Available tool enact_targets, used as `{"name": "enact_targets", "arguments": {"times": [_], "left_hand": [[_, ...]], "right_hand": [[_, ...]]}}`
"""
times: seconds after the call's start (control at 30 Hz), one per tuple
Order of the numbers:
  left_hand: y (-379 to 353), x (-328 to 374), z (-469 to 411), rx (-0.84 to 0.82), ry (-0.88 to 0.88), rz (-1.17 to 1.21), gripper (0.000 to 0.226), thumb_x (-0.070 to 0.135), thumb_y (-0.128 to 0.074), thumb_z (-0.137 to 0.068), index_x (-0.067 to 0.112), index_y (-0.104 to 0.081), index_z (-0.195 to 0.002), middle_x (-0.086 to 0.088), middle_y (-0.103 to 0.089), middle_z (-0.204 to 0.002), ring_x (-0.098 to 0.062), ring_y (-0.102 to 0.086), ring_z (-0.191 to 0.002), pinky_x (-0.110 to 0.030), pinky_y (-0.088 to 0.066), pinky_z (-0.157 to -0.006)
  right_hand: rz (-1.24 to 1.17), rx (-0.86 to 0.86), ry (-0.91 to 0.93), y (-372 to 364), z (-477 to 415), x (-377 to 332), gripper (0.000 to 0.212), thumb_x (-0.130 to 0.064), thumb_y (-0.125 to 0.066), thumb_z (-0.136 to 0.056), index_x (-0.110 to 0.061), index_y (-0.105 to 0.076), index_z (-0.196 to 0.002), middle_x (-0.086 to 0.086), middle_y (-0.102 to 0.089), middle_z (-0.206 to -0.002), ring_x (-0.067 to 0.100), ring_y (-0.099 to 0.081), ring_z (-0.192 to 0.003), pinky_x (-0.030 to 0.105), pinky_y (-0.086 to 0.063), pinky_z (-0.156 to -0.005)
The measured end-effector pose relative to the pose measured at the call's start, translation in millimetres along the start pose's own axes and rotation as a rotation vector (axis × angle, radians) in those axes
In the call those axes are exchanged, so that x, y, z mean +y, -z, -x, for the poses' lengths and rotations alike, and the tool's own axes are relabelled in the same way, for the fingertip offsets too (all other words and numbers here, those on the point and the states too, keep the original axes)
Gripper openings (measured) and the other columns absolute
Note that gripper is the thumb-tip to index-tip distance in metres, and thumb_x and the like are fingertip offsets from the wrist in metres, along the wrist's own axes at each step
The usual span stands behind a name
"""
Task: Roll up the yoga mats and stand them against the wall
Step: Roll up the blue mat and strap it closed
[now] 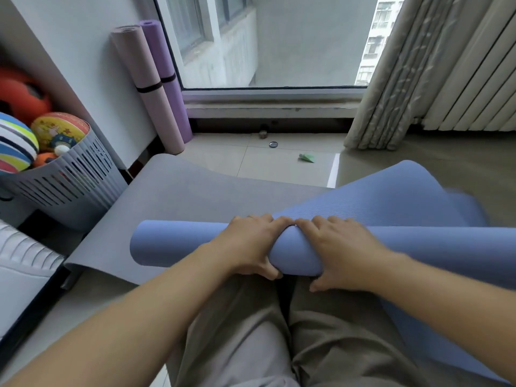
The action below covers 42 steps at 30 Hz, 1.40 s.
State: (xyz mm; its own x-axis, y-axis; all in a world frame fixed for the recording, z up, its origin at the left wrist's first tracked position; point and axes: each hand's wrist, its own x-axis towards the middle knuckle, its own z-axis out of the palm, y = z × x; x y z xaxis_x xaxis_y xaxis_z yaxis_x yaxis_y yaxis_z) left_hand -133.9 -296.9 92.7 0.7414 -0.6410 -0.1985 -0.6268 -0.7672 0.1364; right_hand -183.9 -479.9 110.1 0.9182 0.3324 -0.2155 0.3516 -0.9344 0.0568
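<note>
A blue yoga mat lies across my lap, partly rolled into a thick tube; its loose end still spreads flat to the upper right. My left hand and my right hand both press on the middle of the roll, fingers curled over its top, thumbs underneath. A grey yoga mat lies unrolled on the floor under the blue one. Two rolled mats, one pink and one purple, stand against the wall corner by the window, each with a dark strap.
A grey slatted basket full of balls stands at the left. A large window faces me, a curtain and radiator at the right. A small green paper bit and a round cap lie on the tiled floor.
</note>
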Motion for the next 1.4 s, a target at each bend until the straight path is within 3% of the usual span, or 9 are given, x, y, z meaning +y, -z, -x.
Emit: {"name": "enact_targets", "arguments": {"times": [0.1, 0.27, 0.5, 0.83, 0.9, 1.0, 1.2, 1.3, 1.4], "left_hand": [[-2, 1, -3, -0.014, 0.006, -0.028, 0.089, 0.050, -0.071, -0.067, 0.038, -0.023, -0.140, 0.001, -0.051, -0.119, -0.025, -0.053, -0.107, -0.041, -0.043, -0.091], [-12, 1, 2, 0.197, 0.060, -0.210, 0.092, 0.044, -0.065, -0.073, 0.040, -0.009, -0.145, 0.005, -0.039, -0.136, -0.024, -0.048, -0.116, -0.045, -0.032, -0.100], [52, -13, -33, 0.758, 0.031, -0.209, 0.084, 0.027, -0.080, -0.054, 0.032, -0.039, -0.128, -0.003, -0.060, -0.112, -0.030, -0.061, -0.092, -0.048, -0.044, -0.081], [151, -34, -20, 1.039, 0.086, -0.284, 0.078, 0.023, -0.076, -0.051, 0.029, -0.046, -0.123, 0.000, -0.061, -0.103, -0.030, -0.062, -0.085, -0.041, -0.046, -0.078], [149, -33, -6, 0.948, 0.094, -0.260, 0.082, 0.027, -0.077, -0.052, 0.031, -0.043, -0.126, 0.002, -0.061, -0.105, -0.028, -0.062, -0.087, -0.038, -0.047, -0.076], [124, -25, 17, 0.480, 0.127, -0.110, 0.080, 0.040, -0.070, -0.070, 0.040, -0.029, -0.139, 0.008, -0.051, -0.124, -0.022, -0.055, -0.108, -0.035, -0.043, -0.085], [59, -7, 31, -0.122, -0.044, 0.242, 0.072, 0.035, -0.076, -0.069, 0.046, -0.036, -0.127, 0.013, -0.055, -0.122, -0.014, -0.054, -0.107, -0.034, -0.047, -0.089], [35, -2, 22, -0.247, -0.074, 0.227, 0.070, 0.039, -0.075, -0.065, 0.049, -0.036, -0.122, 0.013, -0.056, -0.117, -0.017, -0.052, -0.108, -0.041, -0.047, -0.091], [17, 17, 15, -0.177, -0.097, -0.036, 0.089, 0.041, -0.073, -0.067, 0.043, -0.019, -0.138, 0.003, -0.040, -0.132, -0.023, -0.040, -0.120, -0.045, -0.038, -0.100]], "right_hand": [[-0.031, 0.055, -0.002, -6, 1, 3, 0.077, -0.053, -0.067, -0.067, -0.027, -0.033, -0.132, -0.004, -0.053, -0.118, 0.022, -0.054, -0.103, 0.033, -0.044, -0.078], [-0.044, 0.076, 0.000, 7, -15, 16, 0.068, -0.052, -0.067, -0.064, -0.026, -0.040, -0.120, -0.005, -0.060, -0.105, 0.023, -0.061, -0.091, 0.030, -0.040, -0.064], [0.179, 0.418, -0.067, 87, -30, 39, 0.059, -0.045, -0.063, -0.070, -0.027, -0.042, -0.122, -0.004, -0.057, -0.104, 0.023, -0.057, -0.094, 0.033, -0.033, -0.068], [0.320, 0.558, 0.006, 204, -40, 31, 0.054, -0.035, -0.064, -0.071, -0.026, -0.044, -0.120, -0.004, -0.057, -0.104, 0.022, -0.058, -0.094, 0.033, -0.035, -0.071], [0.297, 0.490, 0.040, 206, -37, 23, 0.051, -0.038, -0.066, -0.069, -0.026, -0.045, -0.114, -0.007, -0.057, -0.094, 0.021, -0.059, -0.086, 0.031, -0.037, -0.065], [0.198, 0.238, 0.084, 176, -33, 10, 0.055, -0.049, -0.071, -0.063, -0.028, -0.048, -0.108, -0.009, -0.057, -0.087, 0.018, -0.056, -0.076, 0.030, -0.039, -0.058], [-0.177, -0.346, 0.057, 88, -11, 3, 0.071, -0.056, -0.080, -0.061, -0.031, -0.053, -0.122, -0.006, -0.061, -0.115, 0.015, -0.057, -0.102, 0.030, -0.047, -0.083], [-0.348, -0.447, 0.007, 49, 0, 5, 0.068, -0.056, -0.080, -0.059, -0.035, -0.055, -0.119, -0.011, -0.063, -0.111, 0.011, -0.059, -0.101, 0.033, -0.050, -0.088], [-0.505, -0.473, -0.021, 31, 1, 16, 0.063, -0.051, -0.081, -0.064, -0.035, -0.057, -0.120, -0.013, -0.064, -0.111, 0.008, -0.060, -0.100, 0.028, -0.050, -0.086]]}}
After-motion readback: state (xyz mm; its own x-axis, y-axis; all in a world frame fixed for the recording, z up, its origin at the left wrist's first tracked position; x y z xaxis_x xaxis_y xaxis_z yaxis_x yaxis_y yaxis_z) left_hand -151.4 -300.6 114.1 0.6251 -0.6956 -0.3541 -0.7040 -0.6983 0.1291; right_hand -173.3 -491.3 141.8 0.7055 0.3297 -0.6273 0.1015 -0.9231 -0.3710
